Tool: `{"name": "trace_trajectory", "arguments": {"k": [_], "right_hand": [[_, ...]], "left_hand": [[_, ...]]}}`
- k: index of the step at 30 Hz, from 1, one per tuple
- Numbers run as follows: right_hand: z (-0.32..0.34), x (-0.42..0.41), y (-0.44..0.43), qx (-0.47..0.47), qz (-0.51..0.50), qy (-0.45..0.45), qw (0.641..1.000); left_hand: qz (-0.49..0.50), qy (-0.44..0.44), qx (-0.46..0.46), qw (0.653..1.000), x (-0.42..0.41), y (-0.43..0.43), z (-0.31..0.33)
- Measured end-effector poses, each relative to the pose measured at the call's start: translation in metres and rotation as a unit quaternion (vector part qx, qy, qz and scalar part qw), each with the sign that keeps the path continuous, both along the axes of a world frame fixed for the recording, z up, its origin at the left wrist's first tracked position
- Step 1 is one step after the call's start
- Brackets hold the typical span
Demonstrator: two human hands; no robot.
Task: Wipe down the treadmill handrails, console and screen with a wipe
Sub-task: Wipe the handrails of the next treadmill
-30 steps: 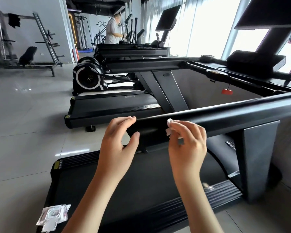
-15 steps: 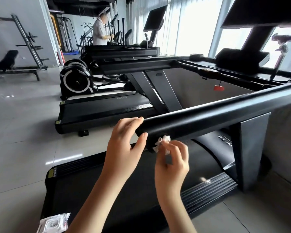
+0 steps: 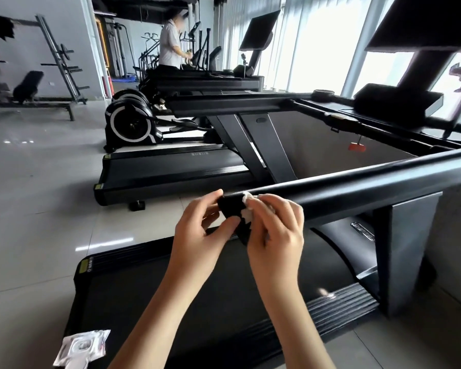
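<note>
Right grip pinches wipe on handrail, packet lying on belt.

You have two hands at work: left hand, right hand.
One wipe, under your right fingers.
One handrail, under both hands.
One wipe packet, below your left hand.
One red safety clip, beyond your right hand.
Two screens: near screen, far screen.

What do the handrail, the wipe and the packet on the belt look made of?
Handrail: black, semi-gloss, probably coated metal or plastic; a long pale highlight runs along it. Wipe: white, soft, crumpled, likely nonwoven cloth or paper. Packet: thin crinkled film with glints, apparently plastic.
</note>
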State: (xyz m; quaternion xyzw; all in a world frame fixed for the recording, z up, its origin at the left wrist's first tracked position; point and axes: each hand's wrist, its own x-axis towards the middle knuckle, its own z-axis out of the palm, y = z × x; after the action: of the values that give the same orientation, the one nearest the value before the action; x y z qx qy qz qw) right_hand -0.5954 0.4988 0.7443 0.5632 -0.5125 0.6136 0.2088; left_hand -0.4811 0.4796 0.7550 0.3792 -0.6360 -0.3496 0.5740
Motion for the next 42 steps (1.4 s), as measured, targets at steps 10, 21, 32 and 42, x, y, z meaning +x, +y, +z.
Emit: {"name": "trace_trajectory", "arguments": {"k": [10,21,32,42], "right_hand": [[0.050,0.001,-0.022,0.114,0.161,0.179,0.964],[0.003,-0.005,0.006,0.024,0.106,0.128,0.986],[-0.038,0.022,0.008,-0.056,0.014,-0.039,0.998],[-0.058,0.035,0.003,-0.047,-0.059,-0.123,0.990]], "left_hand": [[-0.069,0.123,0.071,0.987,0.007,0.000,-0.001],[-0.119,0.210,0.100,0.965,0.010,-0.013,-0.007],[-0.166,0.147,0.101,0.970,0.021,-0.020,-0.002],[-0.202,0.080,0.091,0.972,0.034,-0.022,-0.008]]}}
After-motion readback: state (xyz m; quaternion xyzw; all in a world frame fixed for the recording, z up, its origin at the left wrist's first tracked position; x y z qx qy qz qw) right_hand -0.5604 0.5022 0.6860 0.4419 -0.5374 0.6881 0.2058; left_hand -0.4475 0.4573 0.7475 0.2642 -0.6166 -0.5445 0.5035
